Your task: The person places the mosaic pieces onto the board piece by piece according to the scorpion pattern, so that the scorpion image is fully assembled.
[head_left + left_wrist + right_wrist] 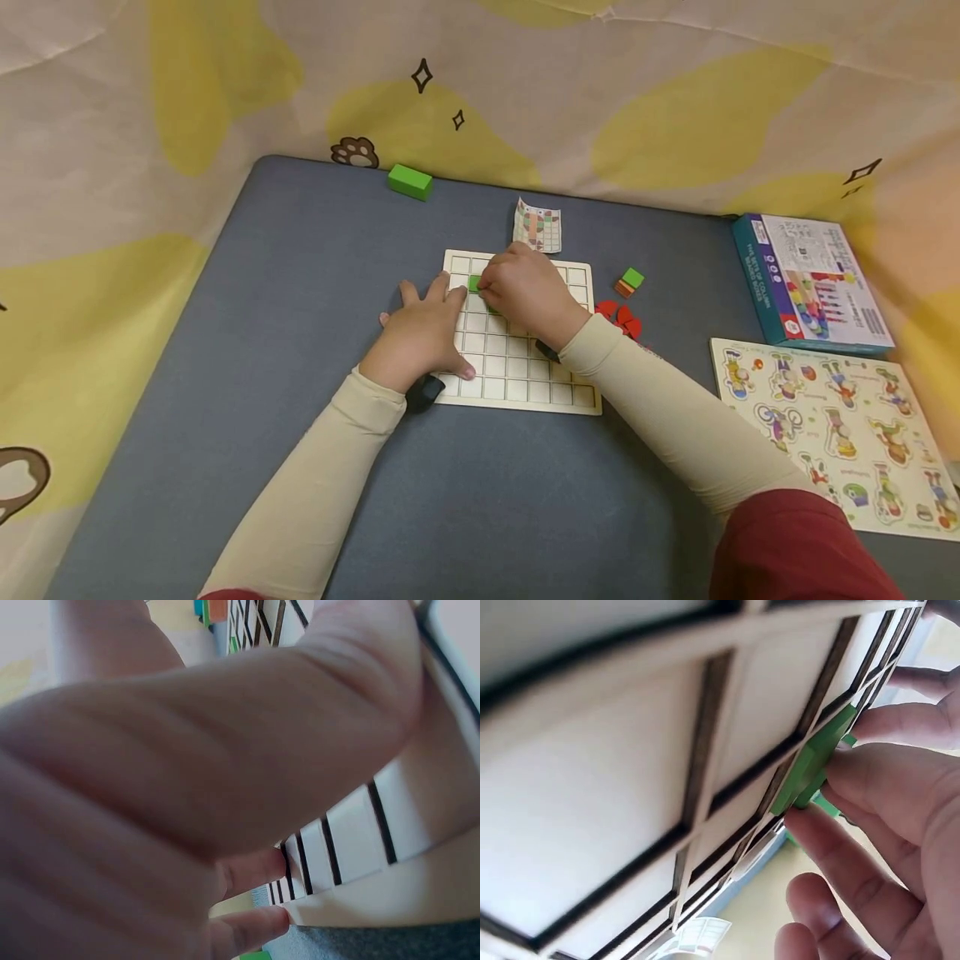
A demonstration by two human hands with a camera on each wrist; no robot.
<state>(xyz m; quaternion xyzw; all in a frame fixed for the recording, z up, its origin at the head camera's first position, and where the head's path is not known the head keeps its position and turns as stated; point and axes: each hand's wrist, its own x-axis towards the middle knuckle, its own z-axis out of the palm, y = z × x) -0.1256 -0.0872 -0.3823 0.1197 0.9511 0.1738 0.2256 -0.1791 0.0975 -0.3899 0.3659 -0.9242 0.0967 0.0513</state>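
A wooden grid board (pixel 495 367) with white squares lies flat on the dark table. My left hand (pixel 423 329) rests spread on its left edge; in the left wrist view, fingertips (pixel 274 919) touch the rim. Over the upper middle of the grid is my right hand (pixel 532 292). In the right wrist view, its thumb and index finger pinch a small green tile (pixel 814 765) against the grid. A green square (pixel 475 284) shows just left of those fingers in the head view. Part of the board is hidden under the right hand and forearm.
Behind the board stands a printed pattern card (pixel 551 229). Red pieces (pixel 626 321) and small green and orange blocks (pixel 628 282) lie to its right. A green block (pixel 409 183) sits at the far edge. Farther right are a box (pixel 817 283) and a picture board (pixel 810 417).
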